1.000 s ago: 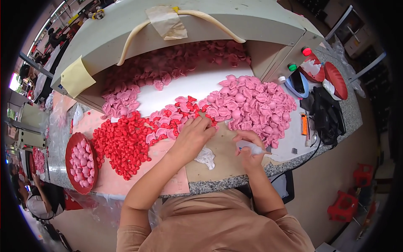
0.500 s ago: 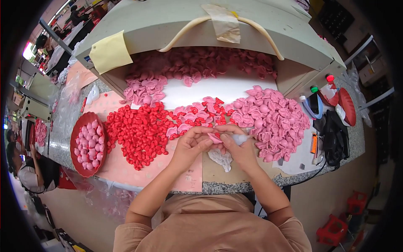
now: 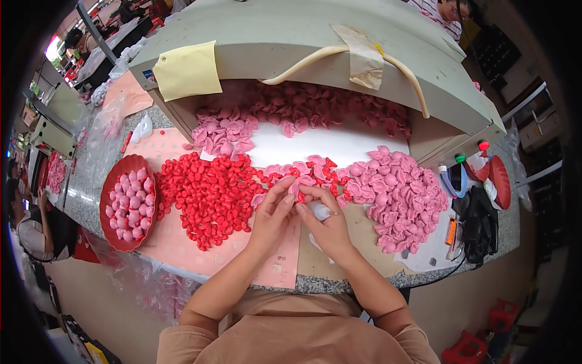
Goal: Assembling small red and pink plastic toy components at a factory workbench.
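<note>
My left hand (image 3: 273, 213) is closed, pinching a small pink molded piece (image 3: 295, 187) in its fingertips. My right hand (image 3: 330, 227) meets it, with a small red piece (image 3: 301, 197) at its fingertips touching the pink one. A translucent whitish bottle-like object (image 3: 319, 210) is tucked in the right palm; the fingers partly hide it. Just beyond my hands lie pink pieces and red pieces mixed together (image 3: 316, 172). To the left spreads a heap of glossy red pieces (image 3: 209, 197), and to the right a heap of pink shell-like pieces (image 3: 403, 200).
A red scalloped bowl (image 3: 105, 209) of pink balls stands at the left. Behind is a grey open-fronted cabinet (image 3: 267, 42) with more pink pieces inside. A black bag (image 3: 479, 224) and an orange lighter (image 3: 451, 231) lie at the right. Other people are at the left and top right.
My view has shifted slightly. My hands have drawn closer together, bringing the pink and red pieces into contact at the fingertips. Another person has come into view at the top right.
</note>
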`<action>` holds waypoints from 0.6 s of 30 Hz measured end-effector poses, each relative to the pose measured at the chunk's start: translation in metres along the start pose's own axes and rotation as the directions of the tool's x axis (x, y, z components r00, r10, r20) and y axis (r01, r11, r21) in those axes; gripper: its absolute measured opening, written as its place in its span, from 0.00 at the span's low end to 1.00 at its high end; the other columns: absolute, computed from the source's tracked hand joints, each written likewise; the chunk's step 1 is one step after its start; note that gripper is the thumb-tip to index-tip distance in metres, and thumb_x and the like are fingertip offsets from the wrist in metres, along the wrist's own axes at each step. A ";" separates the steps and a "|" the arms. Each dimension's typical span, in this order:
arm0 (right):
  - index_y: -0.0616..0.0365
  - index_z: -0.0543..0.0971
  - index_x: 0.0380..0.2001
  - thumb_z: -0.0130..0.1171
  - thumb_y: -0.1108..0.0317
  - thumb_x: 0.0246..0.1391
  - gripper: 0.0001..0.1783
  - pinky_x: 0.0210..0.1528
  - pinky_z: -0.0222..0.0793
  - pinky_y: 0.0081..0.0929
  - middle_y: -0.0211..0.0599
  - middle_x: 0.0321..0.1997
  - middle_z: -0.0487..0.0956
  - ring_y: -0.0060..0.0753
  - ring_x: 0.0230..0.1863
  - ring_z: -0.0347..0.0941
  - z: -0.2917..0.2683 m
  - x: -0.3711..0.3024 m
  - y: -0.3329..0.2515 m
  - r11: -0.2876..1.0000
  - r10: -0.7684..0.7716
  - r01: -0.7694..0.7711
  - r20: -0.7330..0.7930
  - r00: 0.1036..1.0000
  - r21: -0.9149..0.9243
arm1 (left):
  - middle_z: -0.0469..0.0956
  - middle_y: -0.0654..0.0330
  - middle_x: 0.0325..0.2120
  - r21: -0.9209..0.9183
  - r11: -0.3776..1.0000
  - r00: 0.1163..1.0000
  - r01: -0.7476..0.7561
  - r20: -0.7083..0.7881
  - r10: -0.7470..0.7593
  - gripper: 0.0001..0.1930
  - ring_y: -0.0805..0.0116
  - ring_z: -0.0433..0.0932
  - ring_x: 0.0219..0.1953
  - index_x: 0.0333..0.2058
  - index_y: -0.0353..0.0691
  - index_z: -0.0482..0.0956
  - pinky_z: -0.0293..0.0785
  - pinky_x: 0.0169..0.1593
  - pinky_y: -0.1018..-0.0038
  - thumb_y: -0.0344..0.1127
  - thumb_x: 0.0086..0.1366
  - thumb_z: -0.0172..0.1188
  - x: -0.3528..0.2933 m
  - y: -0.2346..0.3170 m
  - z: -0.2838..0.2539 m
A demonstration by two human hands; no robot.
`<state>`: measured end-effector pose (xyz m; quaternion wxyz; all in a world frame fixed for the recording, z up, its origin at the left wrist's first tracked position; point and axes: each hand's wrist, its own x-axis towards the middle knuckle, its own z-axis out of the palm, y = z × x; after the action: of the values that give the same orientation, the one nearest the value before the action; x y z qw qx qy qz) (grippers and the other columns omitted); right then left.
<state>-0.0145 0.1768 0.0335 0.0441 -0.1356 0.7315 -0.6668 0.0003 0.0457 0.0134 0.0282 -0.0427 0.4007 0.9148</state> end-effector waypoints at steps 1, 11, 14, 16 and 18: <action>0.59 0.72 0.45 0.56 0.73 0.53 0.14 0.40 0.63 0.14 0.26 0.38 0.68 0.15 0.38 0.65 -0.002 0.000 0.001 1.000 -0.002 0.001 0.002 1.000 0.001 | 0.68 0.63 0.47 0.011 0.999 0.999 0.032 0.002 -0.032 0.22 0.76 0.68 0.47 0.57 0.41 0.61 0.66 0.51 0.77 0.29 0.65 0.50 0.000 -0.001 -0.001; 0.59 0.67 0.44 0.56 0.80 0.48 0.18 0.46 0.65 0.21 0.34 0.42 0.70 0.24 0.46 0.69 -0.027 -0.005 -0.001 0.997 0.019 -0.024 0.076 0.997 0.072 | 0.70 0.56 0.48 -0.195 0.974 0.992 0.120 -0.005 -0.123 0.19 0.69 0.74 0.41 0.55 0.39 0.63 0.71 0.44 0.75 0.39 0.68 0.44 0.002 0.013 0.009; 0.60 0.69 0.42 0.57 0.82 0.47 0.17 0.46 0.66 0.21 0.35 0.42 0.72 0.24 0.45 0.70 -0.039 0.000 -0.012 0.981 0.048 -0.060 0.068 0.997 0.187 | 0.70 0.55 0.47 -0.256 0.951 0.983 0.172 0.106 -0.149 0.21 0.67 0.74 0.38 0.55 0.38 0.63 0.73 0.43 0.74 0.43 0.68 0.42 0.005 0.009 -0.002; 0.62 0.70 0.40 0.58 0.79 0.48 0.15 0.41 0.68 0.18 0.34 0.39 0.74 0.22 0.41 0.71 -0.042 -0.001 -0.019 0.945 0.076 -0.077 0.016 0.997 0.319 | 0.71 0.55 0.47 -0.286 0.940 0.980 0.186 0.128 -0.155 0.22 0.68 0.74 0.37 0.55 0.37 0.62 0.73 0.42 0.75 0.45 0.68 0.42 0.005 0.004 -0.006; 0.62 0.70 0.41 0.58 0.77 0.50 0.14 0.38 0.68 0.18 0.33 0.37 0.73 0.21 0.37 0.71 -0.052 -0.003 -0.017 0.983 -0.002 0.006 -0.019 1.000 0.182 | 0.71 0.55 0.47 -0.319 0.926 0.976 0.201 0.149 -0.160 0.23 0.68 0.74 0.36 0.56 0.37 0.62 0.73 0.42 0.75 0.46 0.68 0.42 0.003 0.002 -0.007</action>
<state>-0.0221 0.2260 0.0552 0.0482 -0.1261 0.6676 -0.7321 -0.0026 0.0393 0.0104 0.1288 -0.0283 0.2324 0.9636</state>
